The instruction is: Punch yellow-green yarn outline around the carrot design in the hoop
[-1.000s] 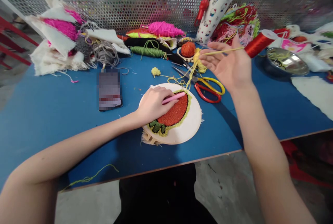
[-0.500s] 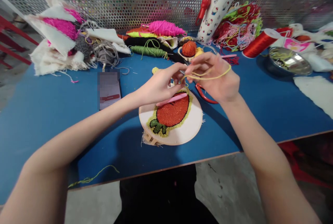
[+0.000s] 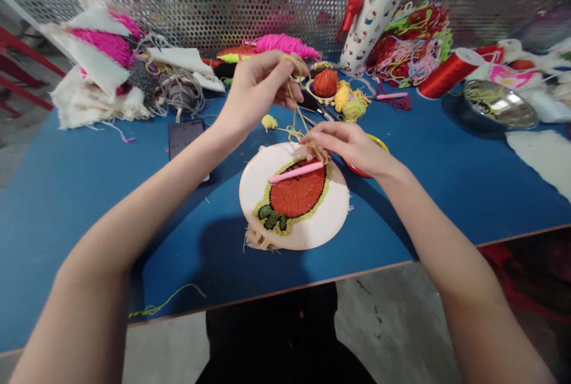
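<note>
Yellow-green yarn (image 3: 302,115) runs between my two hands. My left hand (image 3: 263,88) is raised above the table and pinches the upper part of the strand. Lower and to the right, my right hand (image 3: 348,145) has its fingers closed on the yarn just over the far edge of an embroidery hoop (image 3: 315,230). The hoop's white cloth bears an orange carrot (image 3: 294,194) with dark outline, green leaves and a yellow-green border. Across the carrot lies a pink pen-like tool (image 3: 297,172). Red-and-yellow-handled scissors (image 3: 357,169) are partly hidden behind my right hand.
Yellow yarn balls (image 3: 350,101) and an orange yarn ball (image 3: 325,83) sit behind my hands. A phone (image 3: 185,140) lies left, near cloth scraps (image 3: 100,63). At the back stand a patterned tumbler (image 3: 372,21), a red thread spool (image 3: 450,73) and a metal bowl (image 3: 499,104).
My left hand has risen up and away from the hoop, drawing the yarn with it. My right hand has come down and left to the hoop's far edge.
</note>
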`<state>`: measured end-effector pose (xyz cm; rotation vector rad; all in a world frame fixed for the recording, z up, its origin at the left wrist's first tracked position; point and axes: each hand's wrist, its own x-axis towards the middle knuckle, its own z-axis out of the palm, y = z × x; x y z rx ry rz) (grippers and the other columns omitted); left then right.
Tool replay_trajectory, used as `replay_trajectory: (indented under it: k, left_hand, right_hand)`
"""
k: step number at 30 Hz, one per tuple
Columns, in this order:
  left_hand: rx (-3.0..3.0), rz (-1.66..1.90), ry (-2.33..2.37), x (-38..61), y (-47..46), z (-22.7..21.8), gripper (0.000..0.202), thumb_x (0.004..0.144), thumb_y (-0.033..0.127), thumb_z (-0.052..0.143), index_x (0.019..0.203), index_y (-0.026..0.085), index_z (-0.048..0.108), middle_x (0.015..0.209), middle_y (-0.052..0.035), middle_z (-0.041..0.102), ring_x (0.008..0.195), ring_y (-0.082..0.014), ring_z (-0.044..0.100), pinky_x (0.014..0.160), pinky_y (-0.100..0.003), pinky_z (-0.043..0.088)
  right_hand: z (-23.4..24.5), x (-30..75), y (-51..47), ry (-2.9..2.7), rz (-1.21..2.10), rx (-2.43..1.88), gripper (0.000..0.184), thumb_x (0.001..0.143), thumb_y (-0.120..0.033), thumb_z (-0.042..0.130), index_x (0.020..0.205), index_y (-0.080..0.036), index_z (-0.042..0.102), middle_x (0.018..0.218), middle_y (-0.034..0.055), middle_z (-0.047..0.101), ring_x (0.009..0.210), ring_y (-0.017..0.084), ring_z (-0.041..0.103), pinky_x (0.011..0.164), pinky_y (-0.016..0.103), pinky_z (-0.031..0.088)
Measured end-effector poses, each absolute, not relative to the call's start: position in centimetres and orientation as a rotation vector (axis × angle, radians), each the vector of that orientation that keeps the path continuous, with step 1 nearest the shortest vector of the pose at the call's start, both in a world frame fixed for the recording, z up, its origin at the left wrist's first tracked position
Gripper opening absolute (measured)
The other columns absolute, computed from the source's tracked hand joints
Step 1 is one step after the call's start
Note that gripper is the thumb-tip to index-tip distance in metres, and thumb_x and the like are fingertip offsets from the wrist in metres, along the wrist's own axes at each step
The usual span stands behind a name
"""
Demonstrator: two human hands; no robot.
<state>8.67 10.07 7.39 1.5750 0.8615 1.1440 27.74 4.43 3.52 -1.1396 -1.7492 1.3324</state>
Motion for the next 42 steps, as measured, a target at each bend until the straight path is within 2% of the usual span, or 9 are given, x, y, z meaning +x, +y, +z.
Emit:
replay_trajectory:
  k: [3,5,9,13,19,26,31,35,42]
  left_hand:
    - [1.523,1.167,0.767,8.0,10.7,7.5,0.032,0.102,0.023,0.041,0.081,0.022,0.066,0.068,-0.0002,0.067,0.060,-0.0129,0.061,0.075,-0.035,0.056]
    - [1.463,1.166,0.755,7.7,11.1,7.5,0.032,0.102,0.021,0.040,0.082,0.022,0.066,0.070,-0.0007,0.069,0.063,-0.0143,0.063,0.076,-0.037,0.056]
    - [1.336,1.159,0.806,7.7,11.2,7.5,0.034,0.102,0.020,0.038,0.081,0.019,0.065,0.076,-0.0021,0.073,0.069,-0.0154,0.066,0.088,-0.042,0.056]
    - [1.273,1.217,0.788,8.0,11.2,7.5,0.039,0.103,0.020,0.036,0.074,0.018,0.062,0.082,-0.0044,0.074,0.073,-0.0149,0.069,0.092,-0.040,0.055]
    - [1.197,1.324,0.727,7.7,11.3,7.8,0.035,0.104,0.020,0.037,0.079,0.017,0.062,0.077,-0.0020,0.074,0.072,-0.0133,0.070,0.088,-0.036,0.056]
    - [1.214,1.436,0.735,7.2,11.5,7.7,0.032,0.105,0.019,0.037,0.084,0.021,0.061,0.080,0.0042,0.074,0.080,-0.0103,0.069,0.091,-0.028,0.054]
    - [1.137,1.529,0.576,7.0,11.8,7.9,0.034,0.105,0.017,0.034,0.082,0.016,0.059,0.075,0.0013,0.074,0.072,-0.0095,0.071,0.080,-0.027,0.057]
    - [1.102,1.565,0.549,6.6,11.9,8.4,0.031,0.106,0.015,0.032,0.086,0.013,0.055,0.074,0.0025,0.074,0.071,-0.0076,0.072,0.076,-0.021,0.056]
    - [1.117,1.617,0.603,6.0,11.1,9.9,0.030,0.107,0.017,0.027,0.088,0.015,0.050,0.080,0.0022,0.070,0.076,-0.0058,0.070,0.086,-0.022,0.055]
  right_hand:
    - [3.8,27.9,4.2,-1.772,1.362,-1.094,0.024,0.084,-0.045,0.068,0.085,-0.022,0.067,0.071,-0.0002,0.067,0.066,0.013,0.059,0.068,0.029,0.048]
    - [3.7,28.0,4.2,-1.762,1.388,-1.086,0.022,0.080,-0.040,0.073,0.087,-0.021,0.067,0.072,-0.0006,0.068,0.068,0.012,0.061,0.070,0.029,0.050]
    - [3.6,28.3,4.4,-1.739,1.471,-1.101,0.034,0.070,-0.035,0.082,0.096,-0.020,0.067,0.073,-0.0013,0.070,0.071,0.013,0.064,0.073,0.030,0.053]
    - [3.5,28.6,4.6,-1.714,1.511,-1.116,0.042,0.067,-0.033,0.084,0.101,-0.018,0.065,0.074,-0.0007,0.071,0.072,0.013,0.066,0.072,0.029,0.055]
    - [3.4,28.9,4.8,-1.712,1.513,-1.118,0.047,0.065,-0.030,0.084,0.105,-0.017,0.064,0.074,-0.0006,0.071,0.071,0.013,0.066,0.071,0.030,0.054]
    - [3.3,29.0,5.0,-1.720,1.511,-1.115,0.054,0.064,-0.030,0.086,0.110,-0.017,0.063,0.074,0.0002,0.071,0.072,0.014,0.066,0.070,0.031,0.054]
    - [3.3,29.1,4.9,-1.712,1.467,-1.153,0.054,0.065,-0.031,0.085,0.112,-0.016,0.062,0.076,0.0012,0.071,0.073,0.015,0.067,0.070,0.031,0.054]
    - [3.2,29.2,4.9,-1.694,1.470,-1.157,0.052,0.066,-0.030,0.085,0.110,-0.016,0.062,0.075,0.0008,0.071,0.071,0.014,0.067,0.070,0.031,0.054]
    - [3.1,29.0,4.9,-1.681,1.484,-1.158,0.049,0.067,-0.030,0.085,0.109,-0.016,0.063,0.074,0.0005,0.071,0.071,0.015,0.067,0.069,0.031,0.053]
